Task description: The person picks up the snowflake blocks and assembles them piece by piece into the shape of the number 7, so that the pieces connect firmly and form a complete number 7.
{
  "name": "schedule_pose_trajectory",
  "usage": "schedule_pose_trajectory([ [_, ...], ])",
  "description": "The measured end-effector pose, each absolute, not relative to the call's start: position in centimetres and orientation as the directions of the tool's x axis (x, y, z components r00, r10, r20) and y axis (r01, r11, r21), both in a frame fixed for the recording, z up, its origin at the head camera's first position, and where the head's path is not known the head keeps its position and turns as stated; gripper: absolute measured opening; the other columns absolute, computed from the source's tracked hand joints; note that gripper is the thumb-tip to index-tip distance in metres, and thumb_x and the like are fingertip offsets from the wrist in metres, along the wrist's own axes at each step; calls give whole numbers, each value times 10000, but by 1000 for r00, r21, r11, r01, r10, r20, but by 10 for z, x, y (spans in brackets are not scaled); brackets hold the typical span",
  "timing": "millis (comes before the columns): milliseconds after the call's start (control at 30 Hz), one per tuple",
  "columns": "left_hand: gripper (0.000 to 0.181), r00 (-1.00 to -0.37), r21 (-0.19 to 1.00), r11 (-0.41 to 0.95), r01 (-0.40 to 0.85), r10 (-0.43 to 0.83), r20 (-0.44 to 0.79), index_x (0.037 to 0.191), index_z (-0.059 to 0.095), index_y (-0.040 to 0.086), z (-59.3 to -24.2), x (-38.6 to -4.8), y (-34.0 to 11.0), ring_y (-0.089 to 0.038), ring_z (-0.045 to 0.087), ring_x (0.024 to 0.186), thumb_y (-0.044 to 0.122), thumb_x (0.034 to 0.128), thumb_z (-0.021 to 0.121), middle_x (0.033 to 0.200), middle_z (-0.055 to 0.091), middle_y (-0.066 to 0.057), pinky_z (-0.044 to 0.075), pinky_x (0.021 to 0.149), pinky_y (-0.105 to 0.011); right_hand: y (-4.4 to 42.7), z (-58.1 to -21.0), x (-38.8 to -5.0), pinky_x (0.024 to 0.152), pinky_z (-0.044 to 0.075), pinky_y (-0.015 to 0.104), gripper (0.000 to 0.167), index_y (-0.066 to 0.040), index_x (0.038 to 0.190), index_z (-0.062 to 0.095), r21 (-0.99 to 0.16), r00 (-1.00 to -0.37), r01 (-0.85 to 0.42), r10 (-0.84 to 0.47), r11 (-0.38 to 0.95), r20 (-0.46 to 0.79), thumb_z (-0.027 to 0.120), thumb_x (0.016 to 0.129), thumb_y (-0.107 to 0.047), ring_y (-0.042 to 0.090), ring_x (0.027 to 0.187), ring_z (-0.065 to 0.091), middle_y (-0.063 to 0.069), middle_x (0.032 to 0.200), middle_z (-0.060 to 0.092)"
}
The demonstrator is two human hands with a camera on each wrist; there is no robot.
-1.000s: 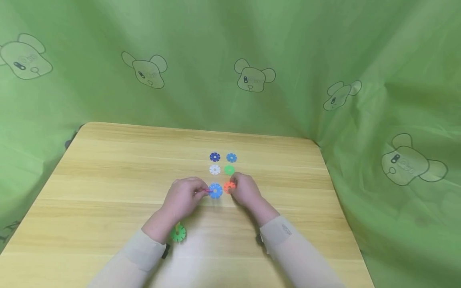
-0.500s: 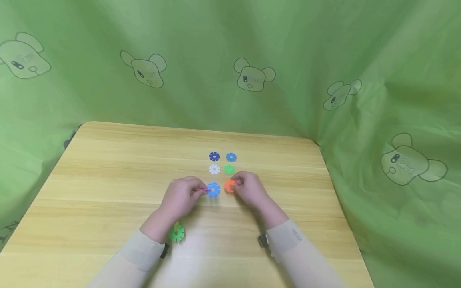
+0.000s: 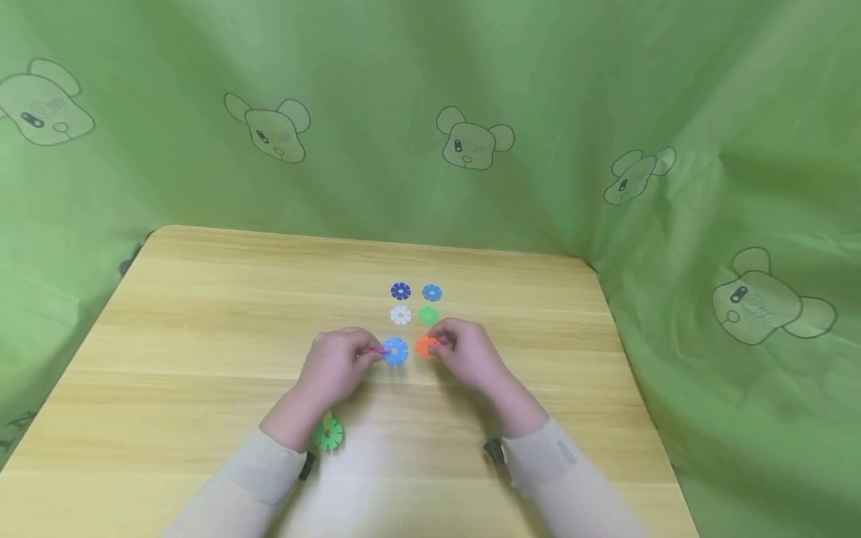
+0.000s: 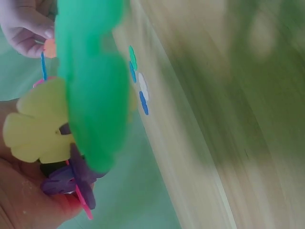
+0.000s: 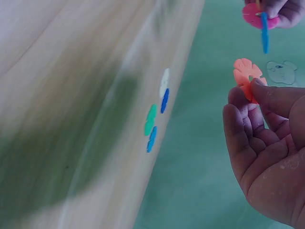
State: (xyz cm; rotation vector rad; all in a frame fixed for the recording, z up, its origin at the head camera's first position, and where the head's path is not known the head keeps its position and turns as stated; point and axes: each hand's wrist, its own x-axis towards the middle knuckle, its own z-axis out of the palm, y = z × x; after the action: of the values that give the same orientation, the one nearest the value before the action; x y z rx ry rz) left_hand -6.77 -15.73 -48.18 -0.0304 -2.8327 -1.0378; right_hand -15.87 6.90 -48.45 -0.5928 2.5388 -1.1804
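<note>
My left hand (image 3: 336,366) pinches a chain of interlocked notched plastic discs above the table. At its far end a blue disc (image 3: 400,344) stands beside a pink disc (image 5: 252,18) at the fingertips. Purple discs (image 4: 84,174), a yellow disc (image 4: 35,131) and a large green disc (image 4: 97,109) hang from the chain by the left palm and wrist. My right hand (image 3: 467,355) holds an orange notched disc (image 5: 243,71) between thumb and fingers. A small gap separates the orange disc from the blue one.
On the wooden table (image 3: 222,314), beyond the hands, lie a dark blue disc (image 3: 394,291), a lighter blue disc (image 3: 437,293), a white disc (image 3: 395,316) and a light green disc (image 3: 427,315). A green curtain (image 3: 377,194) surrounds the table's back and sides.
The left hand and its disc chain have shifted slightly left and away. The right hand has turned the orange disc in its fingers, and the right forearm has swung a little outward.
</note>
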Motion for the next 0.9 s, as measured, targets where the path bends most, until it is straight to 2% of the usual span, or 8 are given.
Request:
schedule_pose_trajectory([
  [233, 65, -993, 641, 765, 60, -22, 119, 918, 796, 137, -482, -68, -157, -201, 748, 931, 189, 958, 805, 996, 791, 19, 588, 962, -468, 68, -477, -152, 800, 628, 329, 150, -63, 986, 748, -782, -864, -281, -501, 556, -46, 800, 894, 43, 166, 849, 685, 11, 923, 739],
  [433, 55, -993, 638, 768, 56, -25, 118, 917, 793, 144, -483, -69, -156, -203, 747, 941, 184, 950, 812, 998, 791, 19, 597, 948, -452, 67, -473, -149, 808, 628, 343, 145, -91, 949, 744, -774, -856, -303, -515, 557, -35, 812, 895, 25, 157, 845, 693, -9, 903, 743],
  [600, 65, -993, 637, 768, 65, -14, 119, 930, 798, 138, -481, -69, -155, -205, 748, 957, 197, 955, 807, 1011, 792, 22, 576, 985, -466, 67, -474, -148, 790, 630, 314, 134, -78, 946, 749, -777, -848, -335, -529, 533, 3, 806, 897, 33, 149, 845, 701, -3, 897, 748],
  [900, 54, -996, 654, 754, 61, 3, 90, 958, 796, 128, -477, -70, -153, -207, 736, 963, 181, 962, 797, 1030, 784, 6, 607, 929, -426, 66, -472, -144, 728, 617, 277, 137, -82, 925, 769, -753, -829, -419, -552, 508, 89, 823, 877, 35, 119, 777, 669, 7, 893, 757],
])
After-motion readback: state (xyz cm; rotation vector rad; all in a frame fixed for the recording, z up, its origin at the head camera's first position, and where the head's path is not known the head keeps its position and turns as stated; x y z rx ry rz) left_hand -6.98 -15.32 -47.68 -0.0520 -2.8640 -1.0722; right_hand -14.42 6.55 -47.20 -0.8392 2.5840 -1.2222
